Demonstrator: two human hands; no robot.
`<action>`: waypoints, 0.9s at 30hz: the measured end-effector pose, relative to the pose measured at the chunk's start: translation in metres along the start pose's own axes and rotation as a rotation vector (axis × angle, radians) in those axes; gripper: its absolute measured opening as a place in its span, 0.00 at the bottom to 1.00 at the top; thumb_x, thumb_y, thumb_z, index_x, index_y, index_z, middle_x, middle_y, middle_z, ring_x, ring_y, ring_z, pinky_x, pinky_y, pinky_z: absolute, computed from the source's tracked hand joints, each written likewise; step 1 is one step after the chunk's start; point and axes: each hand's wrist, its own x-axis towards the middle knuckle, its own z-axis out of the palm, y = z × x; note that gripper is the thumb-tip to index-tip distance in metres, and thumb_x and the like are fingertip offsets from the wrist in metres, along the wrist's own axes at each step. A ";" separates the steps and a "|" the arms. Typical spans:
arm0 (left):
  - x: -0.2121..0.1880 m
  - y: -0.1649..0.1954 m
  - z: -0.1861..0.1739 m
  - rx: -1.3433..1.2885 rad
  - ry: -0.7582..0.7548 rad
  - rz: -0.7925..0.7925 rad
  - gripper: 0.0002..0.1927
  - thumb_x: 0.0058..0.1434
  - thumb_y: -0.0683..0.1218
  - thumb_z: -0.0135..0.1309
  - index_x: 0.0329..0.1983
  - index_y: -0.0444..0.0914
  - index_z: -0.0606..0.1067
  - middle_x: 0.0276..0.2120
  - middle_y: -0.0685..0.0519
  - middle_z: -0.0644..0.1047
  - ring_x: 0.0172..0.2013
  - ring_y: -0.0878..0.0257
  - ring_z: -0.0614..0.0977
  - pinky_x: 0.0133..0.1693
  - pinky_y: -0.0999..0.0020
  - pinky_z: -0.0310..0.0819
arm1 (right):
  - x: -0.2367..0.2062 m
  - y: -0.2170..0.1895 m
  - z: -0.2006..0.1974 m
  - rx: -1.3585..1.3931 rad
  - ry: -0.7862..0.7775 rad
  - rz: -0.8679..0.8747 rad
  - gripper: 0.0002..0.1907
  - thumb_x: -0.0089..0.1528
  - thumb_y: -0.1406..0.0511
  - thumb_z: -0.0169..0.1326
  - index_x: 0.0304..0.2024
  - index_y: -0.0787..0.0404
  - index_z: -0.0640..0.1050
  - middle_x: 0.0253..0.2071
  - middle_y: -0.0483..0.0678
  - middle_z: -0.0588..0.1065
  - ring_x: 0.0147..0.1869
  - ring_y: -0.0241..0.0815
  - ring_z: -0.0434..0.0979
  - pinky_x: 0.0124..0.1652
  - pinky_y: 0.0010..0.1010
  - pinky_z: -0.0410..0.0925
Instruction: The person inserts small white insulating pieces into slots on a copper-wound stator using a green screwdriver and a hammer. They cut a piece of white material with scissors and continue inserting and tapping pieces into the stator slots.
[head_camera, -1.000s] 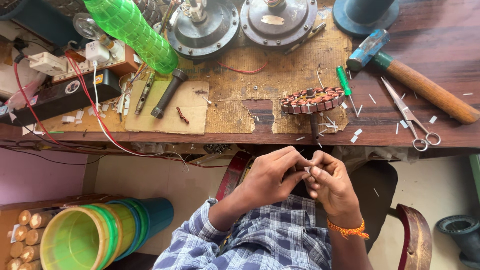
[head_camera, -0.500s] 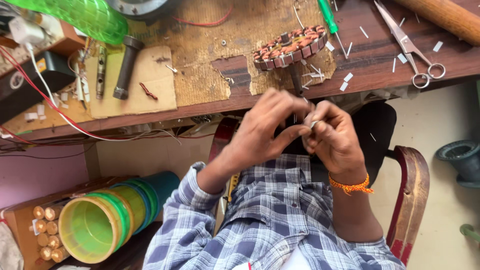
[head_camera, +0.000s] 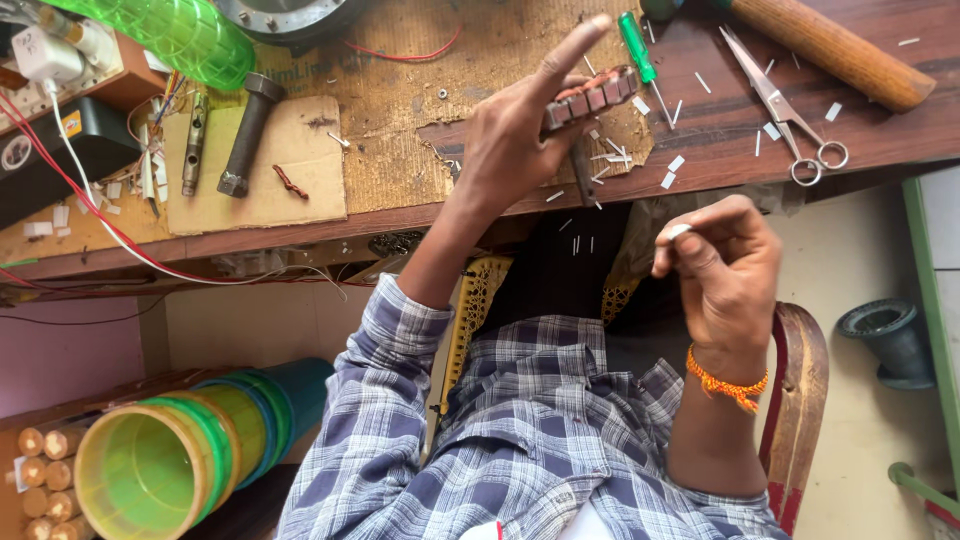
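My left hand (head_camera: 520, 130) reaches up onto the wooden workbench (head_camera: 720, 150) and grips a round wound motor stator (head_camera: 592, 97) with copper coils, its index finger stretched out straight. My right hand (head_camera: 722, 262) stays below the bench edge over my lap, pinching a small white paper strip (head_camera: 679, 231) between thumb and forefinger. An orange thread band is tied around that wrist. Several small white strips (head_camera: 672, 172) lie scattered on the bench beside the stator.
A green-handled screwdriver (head_camera: 637, 48), scissors (head_camera: 785, 105) and a wooden-handled hammer (head_camera: 830, 50) lie at the right of the bench. A green plastic bottle (head_camera: 170, 35), black metal rod (head_camera: 245, 135), cardboard sheet (head_camera: 270, 170) and red wires (head_camera: 90, 230) sit left. Stacked plastic cups (head_camera: 170, 460) lie below left.
My hands were together at my lap. The left hand has now gone up to the bench and taken hold of the stator, while the right hand stays low with a strip.
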 end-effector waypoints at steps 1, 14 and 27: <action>0.000 0.000 -0.004 -0.035 0.005 -0.024 0.53 0.62 0.48 0.71 0.81 0.59 0.49 0.48 0.53 0.84 0.40 0.60 0.88 0.46 0.66 0.85 | 0.004 -0.004 0.002 -0.089 0.001 -0.054 0.10 0.69 0.69 0.64 0.46 0.66 0.75 0.40 0.56 0.80 0.38 0.41 0.80 0.41 0.28 0.74; -0.004 0.015 -0.029 -0.263 -0.112 -0.106 0.56 0.61 0.44 0.71 0.81 0.59 0.46 0.48 0.49 0.85 0.43 0.56 0.89 0.44 0.62 0.83 | 0.094 0.010 0.039 -0.976 -0.072 -0.807 0.05 0.66 0.78 0.62 0.42 0.69 0.79 0.45 0.57 0.78 0.48 0.51 0.80 0.47 0.36 0.76; 0.003 0.021 -0.031 -0.228 -0.134 -0.188 0.24 0.62 0.46 0.66 0.61 0.46 0.73 0.47 0.52 0.84 0.47 0.54 0.87 0.46 0.61 0.81 | 0.102 -0.017 0.059 -1.280 -0.276 -0.795 0.09 0.66 0.79 0.64 0.46 0.65 0.82 0.45 0.50 0.79 0.50 0.47 0.80 0.48 0.34 0.73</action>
